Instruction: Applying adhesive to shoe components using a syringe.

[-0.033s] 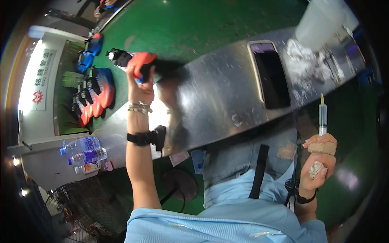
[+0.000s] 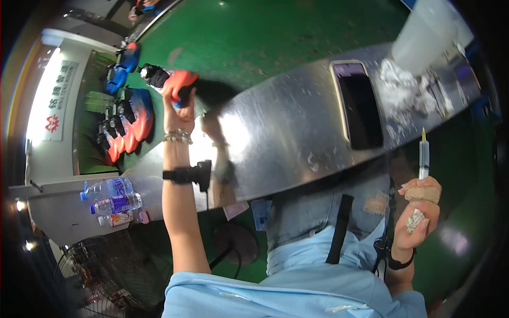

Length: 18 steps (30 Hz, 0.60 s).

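Note:
My left hand (image 2: pixel 179 110) is stretched forward to the far left, fingers closed around a red, black and blue sports shoe (image 2: pixel 177 81) above the green surface. Low on the right, my right hand (image 2: pixel 416 220) grips a clear syringe (image 2: pixel 423 158) with its yellow tip pointing away from me. A crumpled off-white wad (image 2: pixel 414 220) is also tucked in that hand. Across its fingers lies a tan, rough-looking piece (image 2: pixel 422 194); whether it is a wrap or a block I cannot tell. Both wrists carry black straps.
A metal table (image 2: pixel 275 127) curves across the middle. On it lie a phone (image 2: pixel 361 108), white crumpled tissue (image 2: pixel 398 87) and a translucent container (image 2: pixel 424 40). More shoes (image 2: pixel 132 114) stand in a row at left. Below them are several bottles (image 2: pixel 114 204), with a wire-caged fan (image 2: pixel 101 270) nearer me.
My left hand and the shoe have shifted slightly left. The phone and the right-hand items appear a little lower in the picture, with both grips the same.

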Each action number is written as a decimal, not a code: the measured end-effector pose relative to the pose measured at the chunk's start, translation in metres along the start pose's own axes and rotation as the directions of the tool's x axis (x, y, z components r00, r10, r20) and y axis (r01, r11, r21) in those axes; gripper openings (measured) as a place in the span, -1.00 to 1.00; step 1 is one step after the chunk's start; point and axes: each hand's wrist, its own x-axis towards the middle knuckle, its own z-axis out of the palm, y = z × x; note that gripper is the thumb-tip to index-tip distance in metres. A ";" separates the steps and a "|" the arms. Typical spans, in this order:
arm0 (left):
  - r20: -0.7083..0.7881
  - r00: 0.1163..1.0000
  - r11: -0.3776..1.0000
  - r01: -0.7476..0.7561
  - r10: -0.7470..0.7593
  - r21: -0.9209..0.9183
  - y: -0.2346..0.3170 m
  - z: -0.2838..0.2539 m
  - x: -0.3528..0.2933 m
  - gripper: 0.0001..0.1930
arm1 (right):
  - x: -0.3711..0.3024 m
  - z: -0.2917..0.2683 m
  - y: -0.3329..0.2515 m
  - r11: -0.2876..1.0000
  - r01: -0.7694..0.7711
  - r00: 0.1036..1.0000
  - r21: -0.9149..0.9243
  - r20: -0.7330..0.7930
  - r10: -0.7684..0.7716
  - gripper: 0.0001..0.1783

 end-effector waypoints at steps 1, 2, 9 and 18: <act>-0.101 0.994 0.996 0.033 -0.041 -0.087 0.018 -0.013 0.021 -0.30 | 0.001 0.001 0.009 0.999 0.024 0.998 -0.022 -0.059 -0.025 -0.67; -0.177 0.979 0.992 -0.110 0.098 -0.057 0.052 -0.045 0.045 -0.34 | 0.004 0.006 0.016 0.999 0.050 0.991 -0.012 -0.120 -0.051 -0.66; -0.174 0.908 0.914 -0.342 0.381 0.218 0.040 -0.039 0.072 -0.72 | 0.043 0.020 0.049 0.993 -0.114 0.931 0.008 -0.347 0.109 -0.45; 0.723 0.691 -0.339 -0.681 -0.004 0.649 -0.114 0.169 0.106 -0.56 | 0.059 -0.017 0.083 0.847 -0.313 0.881 0.430 -0.202 0.428 -0.49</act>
